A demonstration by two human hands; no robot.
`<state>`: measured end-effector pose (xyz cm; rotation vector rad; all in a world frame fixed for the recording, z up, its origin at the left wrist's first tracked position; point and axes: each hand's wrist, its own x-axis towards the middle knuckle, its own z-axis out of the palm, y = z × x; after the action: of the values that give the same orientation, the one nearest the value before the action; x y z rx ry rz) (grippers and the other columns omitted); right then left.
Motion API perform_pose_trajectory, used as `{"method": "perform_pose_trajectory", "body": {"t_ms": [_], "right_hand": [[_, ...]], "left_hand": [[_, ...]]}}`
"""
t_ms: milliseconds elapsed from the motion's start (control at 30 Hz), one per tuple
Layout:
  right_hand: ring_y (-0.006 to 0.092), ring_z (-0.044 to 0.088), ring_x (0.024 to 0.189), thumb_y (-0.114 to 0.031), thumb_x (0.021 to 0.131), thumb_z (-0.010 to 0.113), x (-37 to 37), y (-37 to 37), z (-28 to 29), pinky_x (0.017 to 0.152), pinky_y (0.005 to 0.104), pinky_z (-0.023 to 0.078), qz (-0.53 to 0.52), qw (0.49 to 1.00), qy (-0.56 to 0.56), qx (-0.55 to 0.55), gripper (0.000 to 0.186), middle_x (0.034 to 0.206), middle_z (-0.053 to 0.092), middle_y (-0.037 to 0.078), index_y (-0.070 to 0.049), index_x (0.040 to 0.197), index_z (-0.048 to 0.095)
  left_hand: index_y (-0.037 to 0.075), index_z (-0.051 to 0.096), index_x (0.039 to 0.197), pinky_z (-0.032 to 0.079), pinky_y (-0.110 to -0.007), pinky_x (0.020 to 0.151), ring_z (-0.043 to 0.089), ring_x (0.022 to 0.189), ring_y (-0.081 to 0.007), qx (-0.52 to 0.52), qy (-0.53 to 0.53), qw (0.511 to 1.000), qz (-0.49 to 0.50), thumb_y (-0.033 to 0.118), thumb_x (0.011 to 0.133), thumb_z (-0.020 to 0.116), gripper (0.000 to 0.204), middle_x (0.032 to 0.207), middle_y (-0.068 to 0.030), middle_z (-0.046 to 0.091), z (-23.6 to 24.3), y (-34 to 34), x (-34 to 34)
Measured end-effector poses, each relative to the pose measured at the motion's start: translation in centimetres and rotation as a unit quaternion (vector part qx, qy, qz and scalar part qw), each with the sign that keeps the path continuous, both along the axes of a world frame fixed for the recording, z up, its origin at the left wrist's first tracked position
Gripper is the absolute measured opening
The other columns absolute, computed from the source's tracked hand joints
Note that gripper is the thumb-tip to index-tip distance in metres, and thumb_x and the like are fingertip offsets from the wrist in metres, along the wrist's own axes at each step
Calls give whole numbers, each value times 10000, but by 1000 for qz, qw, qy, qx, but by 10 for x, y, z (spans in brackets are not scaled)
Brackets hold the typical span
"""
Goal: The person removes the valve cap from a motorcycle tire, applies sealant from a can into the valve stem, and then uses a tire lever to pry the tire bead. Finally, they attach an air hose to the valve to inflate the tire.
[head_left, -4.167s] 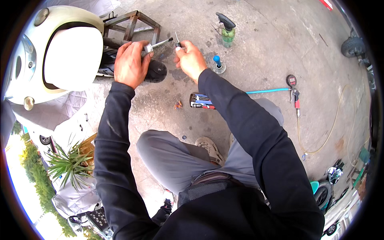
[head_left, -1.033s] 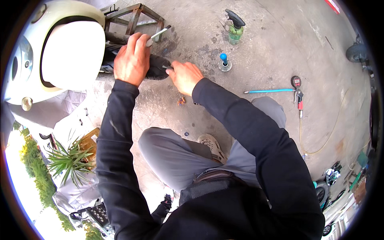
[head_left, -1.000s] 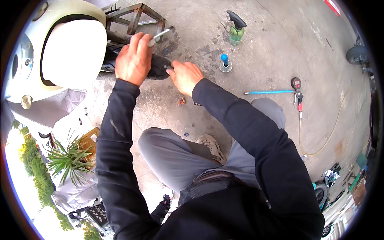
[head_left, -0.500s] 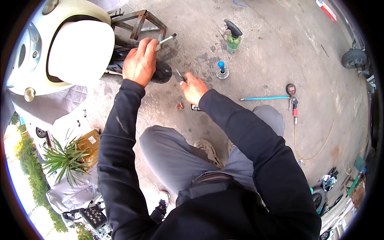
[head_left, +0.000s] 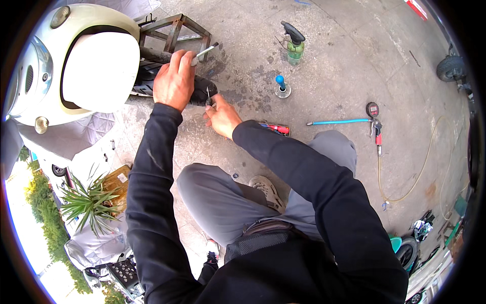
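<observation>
My left hand [head_left: 173, 81] rests over the black rear tire [head_left: 148, 76] of a cream scooter [head_left: 98, 68], closed on a pale, slim brush-like tool [head_left: 205, 51] whose dark tip points up and right. My right hand [head_left: 220, 115] is at the rounded end of the tire, fingers pinched on a small dark-handled tool [head_left: 209, 101] with a thin metal point standing up against the tread. Whether that point enters the rubber I cannot tell. Behind my right forearm lies an open kit of red and blue tools [head_left: 276, 129].
A rusty metal stand [head_left: 177, 28] is behind the tire. A green spray bottle [head_left: 294, 52] and a blue-knobbed tool [head_left: 281, 85] stand on the concrete. An air gauge gun [head_left: 375, 121] with hose lies right. A potted palm [head_left: 88, 200] and another person's shoe [head_left: 212, 249] are lower left.
My right hand has moved left and down to the tire's end, uncovering more of the tool kit. My left hand still holds its tool and has shifted slightly.
</observation>
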<state>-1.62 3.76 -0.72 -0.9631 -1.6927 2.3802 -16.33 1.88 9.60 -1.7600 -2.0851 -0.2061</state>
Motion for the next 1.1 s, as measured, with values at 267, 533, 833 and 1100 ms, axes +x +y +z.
{"method": "perform_pose_trajectory", "body": {"t_ms": [267, 533, 833, 1100], "right_hand": [[189, 683, 710, -205, 1061, 538, 3, -4, -33, 501, 381, 516, 31, 991, -41, 121, 286, 938, 717, 118, -40, 1290, 497], [214, 681, 678, -216, 1050, 558, 8, -2, -17, 527, 396, 520, 9, 982, -23, 189, 304, 835, 706, 114, -31, 1289, 524], [514, 650, 1002, -223, 1010, 576, 10, 8, -6, 864, 545, 496, 40, 992, -37, 112, 381, 1020, 680, 340, 6, 1304, 499], [487, 657, 1018, -247, 993, 602, 17, 19, 2, 879, 540, 503, 52, 981, -60, 178, 331, 1034, 692, 311, -10, 1223, 586]], "left_hand": [[135, 572, 1223, 569, -393, 726, 689, 858, -299, 4, -7, 1000, -5, 75, 836, 744, 428, 1199, -59, 638, 1, 3, 1], [140, 572, 1226, 573, -392, 731, 691, 868, -299, 5, -8, 1000, -3, 82, 839, 743, 427, 1201, -57, 638, 1, 2, 0], [145, 574, 1227, 578, -388, 740, 699, 887, -294, 2, -7, 1000, 7, 92, 839, 745, 428, 1209, -55, 637, 1, 2, 0], [145, 569, 1235, 579, -390, 747, 698, 896, -299, 3, -6, 1000, 3, 83, 840, 738, 434, 1222, -56, 631, 0, 3, -2]]}}
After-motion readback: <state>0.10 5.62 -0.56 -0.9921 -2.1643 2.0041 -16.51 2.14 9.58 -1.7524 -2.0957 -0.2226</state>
